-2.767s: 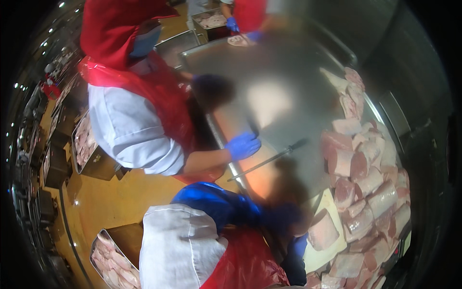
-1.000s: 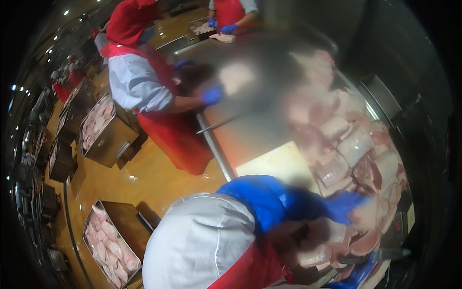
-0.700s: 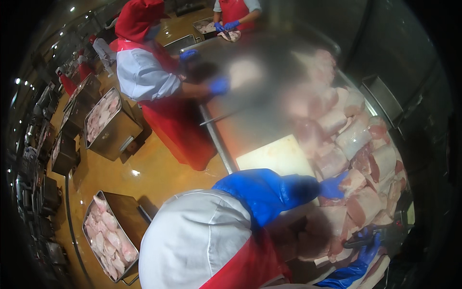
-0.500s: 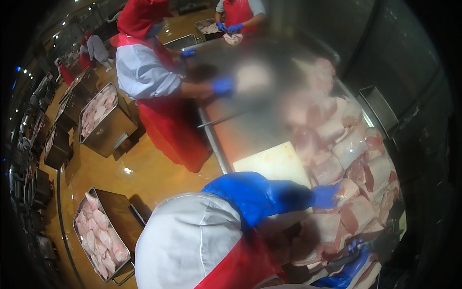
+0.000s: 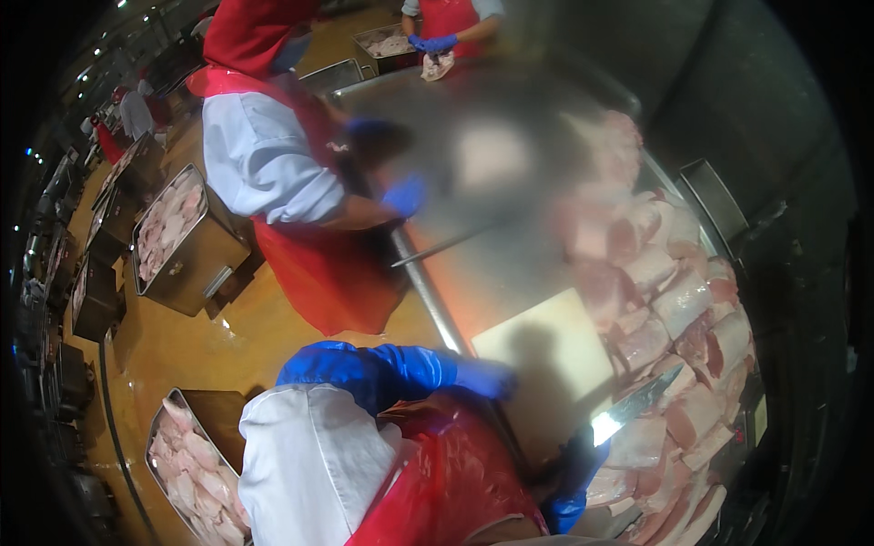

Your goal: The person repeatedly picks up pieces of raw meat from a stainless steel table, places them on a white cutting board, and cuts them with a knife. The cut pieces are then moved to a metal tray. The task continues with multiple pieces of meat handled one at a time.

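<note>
My left hand [image 5: 484,377], in a blue glove and sleeve cover, is over the near left edge of the white cutting board [image 5: 523,332]. Its fingers are blurred, and no piece of meat shows in it. Low on the right, my right hand [image 5: 575,478] is shut on a knife [image 5: 640,403], its bright blade slanting up and right over the meat. Shadow hides much of that hand and the handle. Pale pink slabs of meat with skin [image 5: 683,305] lie heaped along the right side of the steel table, close beside the board.
Across the table's left side stands a co-worker [image 5: 273,164] in a red apron; another person [image 5: 451,23] handles meat at the far end. A thin rod [image 5: 446,244] crosses the table edge. Meat-filled steel bins [image 5: 196,273] stand on the floor at left.
My left hand has left the meat heap and moved left to the board's edge. My right hand has come leftward with the knife, whose blade now shows plainly. The co-worker's near hand has drawn back.
</note>
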Tool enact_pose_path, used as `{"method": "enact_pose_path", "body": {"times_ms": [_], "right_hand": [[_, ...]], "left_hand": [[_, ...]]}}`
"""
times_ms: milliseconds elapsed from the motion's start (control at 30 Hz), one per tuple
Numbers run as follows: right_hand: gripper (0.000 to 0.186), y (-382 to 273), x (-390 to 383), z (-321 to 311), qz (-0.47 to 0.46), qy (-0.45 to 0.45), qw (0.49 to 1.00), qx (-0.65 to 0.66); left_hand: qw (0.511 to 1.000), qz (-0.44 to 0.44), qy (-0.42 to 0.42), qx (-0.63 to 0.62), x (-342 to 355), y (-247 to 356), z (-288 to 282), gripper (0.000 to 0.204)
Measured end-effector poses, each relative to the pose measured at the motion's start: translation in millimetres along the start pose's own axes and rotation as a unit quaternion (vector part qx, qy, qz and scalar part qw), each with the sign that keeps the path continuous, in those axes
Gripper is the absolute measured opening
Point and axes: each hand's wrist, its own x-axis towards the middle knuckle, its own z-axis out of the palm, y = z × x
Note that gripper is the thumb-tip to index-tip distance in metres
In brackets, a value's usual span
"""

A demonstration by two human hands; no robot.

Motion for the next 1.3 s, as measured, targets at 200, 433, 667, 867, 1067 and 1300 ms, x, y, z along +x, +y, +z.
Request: {"method": "enact_pose_path", "body": {"times_ms": [200,433,667,867,1067,1300], "right_hand": [[0.024,-15.1,-3.9,69.7,0.027,-0.010,0.999,-0.027],[0.017,6.2,-42.1,47.9,0.024,0.009,1.000,-0.008],[0.017,22.0,-75.4,-10.8,-0.009,0.089,0.996,0.019],[0.018,34.1,-89.7,-47.3,0.011,0.099,0.986,0.131],[0.028,34.6,-22.2,-2.8,-0.010,-0.005,0.991,0.132],[0.032,10.2,7.2,88.2,-0.071,-0.043,0.984,0.159]], "left_hand": [[1.000,0.005,0.027,0.000,-21.8,-29.8,-47.3,0.056],[0.994,-0.032,-0.093,-0.045,-5.2,-22.4,-33.3,0.061],[0.975,0.151,-0.130,0.094,40.2,-24.5,14.2,0.057],[0.987,0.024,-0.148,-0.058,46.8,-8.3,28.0,0.057],[0.982,0.085,-0.082,-0.144,19.7,-81.5,-3.0,0.056],[0.968,-0.130,-0.015,-0.212,-34.0,-19.9,-40.6,0.056]]}}
